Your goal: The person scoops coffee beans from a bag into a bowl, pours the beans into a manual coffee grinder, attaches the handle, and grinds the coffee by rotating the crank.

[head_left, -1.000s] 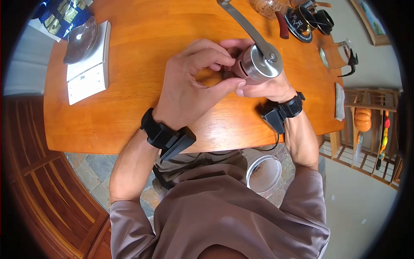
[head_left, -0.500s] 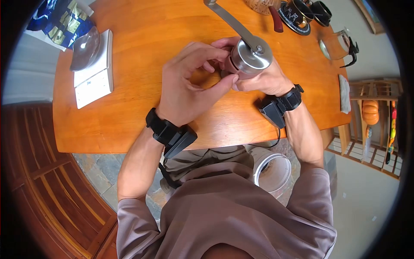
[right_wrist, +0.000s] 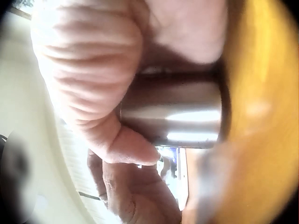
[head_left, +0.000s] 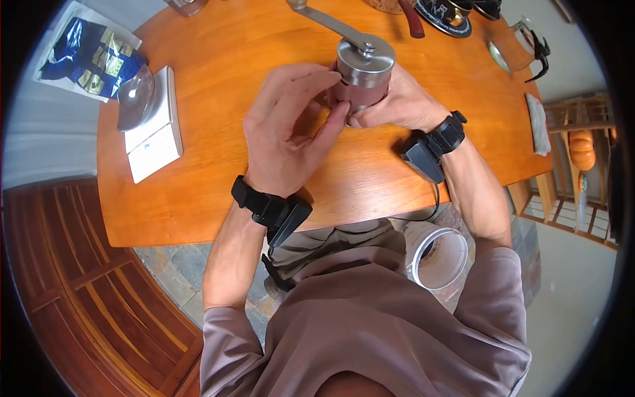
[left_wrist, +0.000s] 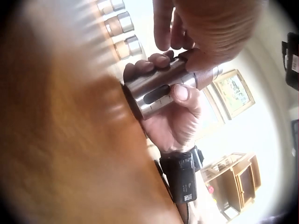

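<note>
A manual coffee grinder (head_left: 367,74) with a steel lid, a mauve band and a long crank arm (head_left: 334,26) stands between both hands in the head view. My right hand (head_left: 413,102) grips its body from the right. The left hand (head_left: 281,135) pinches the band from the left between thumb and fingertips. In the left wrist view, the grinder's steel lower body (left_wrist: 161,78) has an oval window (left_wrist: 157,94), with the right thumb beside it and its base right at the table. The right wrist view shows the shiny steel body (right_wrist: 177,112) under the right hand.
At the left lie a white scale (head_left: 155,151) with a clear dish (head_left: 135,99) and a blue bag (head_left: 99,59). A glass carafe (head_left: 514,47) and grey cloth (head_left: 537,124) are at the right. A white bucket (head_left: 440,259) stands below the table edge.
The head view has shifted, so the grinder appears further left and more of its side shows below the lid. Both hands keep their hold on it.
</note>
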{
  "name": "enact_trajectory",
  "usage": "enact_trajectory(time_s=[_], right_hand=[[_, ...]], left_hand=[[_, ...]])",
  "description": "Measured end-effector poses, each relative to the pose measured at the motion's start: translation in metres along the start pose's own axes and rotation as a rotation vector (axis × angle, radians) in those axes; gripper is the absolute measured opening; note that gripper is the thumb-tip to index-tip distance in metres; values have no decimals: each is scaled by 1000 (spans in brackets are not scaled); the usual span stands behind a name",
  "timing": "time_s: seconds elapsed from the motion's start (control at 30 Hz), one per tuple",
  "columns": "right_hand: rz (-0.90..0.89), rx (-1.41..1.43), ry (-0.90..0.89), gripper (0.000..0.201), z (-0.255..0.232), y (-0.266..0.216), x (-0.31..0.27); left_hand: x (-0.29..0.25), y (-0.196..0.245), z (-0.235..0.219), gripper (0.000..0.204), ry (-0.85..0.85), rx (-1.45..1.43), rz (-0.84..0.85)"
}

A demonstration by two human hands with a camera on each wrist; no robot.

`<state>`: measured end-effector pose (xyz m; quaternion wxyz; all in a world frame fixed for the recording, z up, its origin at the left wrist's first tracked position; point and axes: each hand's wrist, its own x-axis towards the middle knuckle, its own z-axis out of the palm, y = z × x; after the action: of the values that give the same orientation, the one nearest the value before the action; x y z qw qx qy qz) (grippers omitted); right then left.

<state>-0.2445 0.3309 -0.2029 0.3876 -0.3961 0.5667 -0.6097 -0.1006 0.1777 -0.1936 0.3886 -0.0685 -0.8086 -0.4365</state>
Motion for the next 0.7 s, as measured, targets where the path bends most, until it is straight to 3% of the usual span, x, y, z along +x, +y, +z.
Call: enact_trajectory(time_s=[0.17, 0.23, 0.3, 0.4, 0.47, 0.53, 0.7], right_hand=[[-2, -14, -2, 44, -1, -3, -2], [-52, -140, -26, 44, -2, -2, -2], [-18, -51, -27, 43, -1, -2, -1], [-10, -3, -27, 42, 0, 0, -1], [-34, -43, -20, 42, -2, 1, -2], [49, -126, -59, 59, -5, 1, -3], [6, -99, -51, 56, -6, 1, -5]], left_hand=[[1, 11, -5, 30, -132, 142, 53], [1, 15, -6, 27, -154, 212, 63], [7, 20, -12, 29, -212, 403, 195], [12, 19, -19, 27, -310, 457, 229], [11, 10, -20, 25, -320, 374, 232], [12, 7, -18, 24, -330, 287, 242], [11, 8, -19, 18, -360, 253, 185]])
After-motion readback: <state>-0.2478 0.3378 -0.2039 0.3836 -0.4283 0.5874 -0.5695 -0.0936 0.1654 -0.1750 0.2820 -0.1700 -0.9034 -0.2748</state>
